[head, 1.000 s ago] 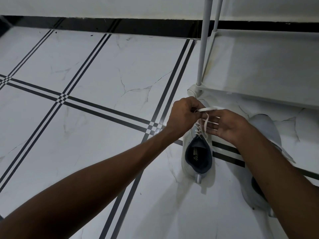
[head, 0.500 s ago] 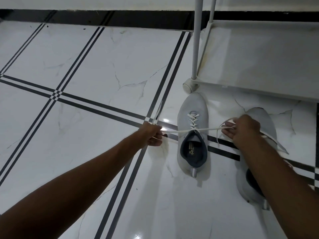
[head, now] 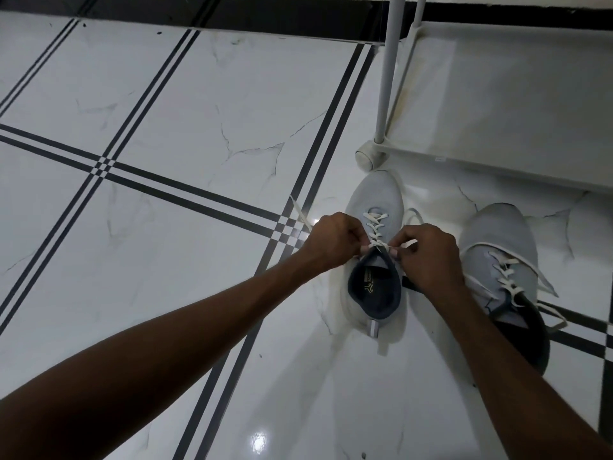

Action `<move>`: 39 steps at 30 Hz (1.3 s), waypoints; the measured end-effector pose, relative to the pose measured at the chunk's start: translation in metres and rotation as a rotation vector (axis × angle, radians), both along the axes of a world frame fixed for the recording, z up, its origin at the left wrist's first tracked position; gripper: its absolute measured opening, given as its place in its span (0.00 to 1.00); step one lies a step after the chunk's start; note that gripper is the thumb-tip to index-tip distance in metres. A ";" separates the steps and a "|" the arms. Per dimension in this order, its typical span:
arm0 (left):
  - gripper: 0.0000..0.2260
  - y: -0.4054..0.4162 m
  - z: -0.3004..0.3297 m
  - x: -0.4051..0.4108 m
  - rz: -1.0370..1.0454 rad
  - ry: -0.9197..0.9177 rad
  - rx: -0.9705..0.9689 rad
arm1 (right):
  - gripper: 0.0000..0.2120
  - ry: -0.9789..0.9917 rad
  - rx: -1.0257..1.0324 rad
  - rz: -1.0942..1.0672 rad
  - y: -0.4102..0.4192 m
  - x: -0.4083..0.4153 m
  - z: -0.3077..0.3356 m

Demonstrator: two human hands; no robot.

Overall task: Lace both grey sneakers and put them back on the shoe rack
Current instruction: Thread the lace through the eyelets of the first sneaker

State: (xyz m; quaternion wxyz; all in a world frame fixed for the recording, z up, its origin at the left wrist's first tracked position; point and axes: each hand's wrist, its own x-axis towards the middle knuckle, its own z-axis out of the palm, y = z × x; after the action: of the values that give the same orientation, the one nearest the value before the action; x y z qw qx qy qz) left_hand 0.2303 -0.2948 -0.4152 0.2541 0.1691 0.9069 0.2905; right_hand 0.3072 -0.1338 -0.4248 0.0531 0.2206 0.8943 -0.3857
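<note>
Two grey sneakers stand on the tiled floor, toes toward the shoe rack (head: 497,94). The left sneaker (head: 376,194) has a white lace (head: 374,224) crossed up its front. My left hand (head: 331,240) and my right hand (head: 428,250) pinch the lace ends at the top eyelets, one on each side of the tongue. A loose end trails left behind my left hand. The right sneaker (head: 501,247) lies beside my right forearm, laced, with loose ends spread over the floor.
The white rack's leg and round foot (head: 368,157) stand just beyond the left sneaker's toe. White marble tiles with black stripes (head: 199,194) stretch to the left. A black skirting band runs along the wall at the top.
Half a second ago my hands were spread wide, pulling the lace taut sideways. Now both have come back together at the top of the left sneaker's lacing.
</note>
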 end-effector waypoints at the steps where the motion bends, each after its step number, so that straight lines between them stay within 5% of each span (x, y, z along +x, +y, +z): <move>1: 0.03 0.000 0.000 0.001 -0.025 0.014 0.006 | 0.05 0.044 0.034 0.000 -0.001 0.001 -0.002; 8: 0.11 -0.022 -0.008 0.007 -0.271 0.287 -0.071 | 0.08 0.119 0.144 -0.022 0.004 0.006 -0.017; 15: 0.12 -0.034 -0.031 0.007 -0.306 0.270 -0.132 | 0.09 0.022 0.040 0.003 0.014 0.018 -0.033; 21: 0.01 -0.046 -0.006 -0.023 -0.295 -0.163 -0.092 | 0.08 -0.178 0.085 0.307 0.048 -0.008 -0.002; 27: 0.05 -0.067 0.044 -0.051 -0.181 -0.608 0.207 | 0.02 -0.325 -0.354 0.498 0.068 -0.025 0.045; 34: 0.04 -0.032 0.031 -0.037 -0.020 -0.770 0.601 | 0.11 -0.090 -0.942 0.161 0.040 -0.012 0.035; 39: 0.10 -0.008 0.010 -0.022 0.328 -0.649 0.604 | 0.05 0.097 -0.786 -0.182 0.010 -0.011 0.016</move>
State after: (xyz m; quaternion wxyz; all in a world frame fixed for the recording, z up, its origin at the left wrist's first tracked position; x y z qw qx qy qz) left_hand 0.2085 -0.3030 -0.4050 0.4148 -0.0094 0.6702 0.6154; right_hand 0.2966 -0.1236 -0.4088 0.0568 0.2435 0.6569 -0.7114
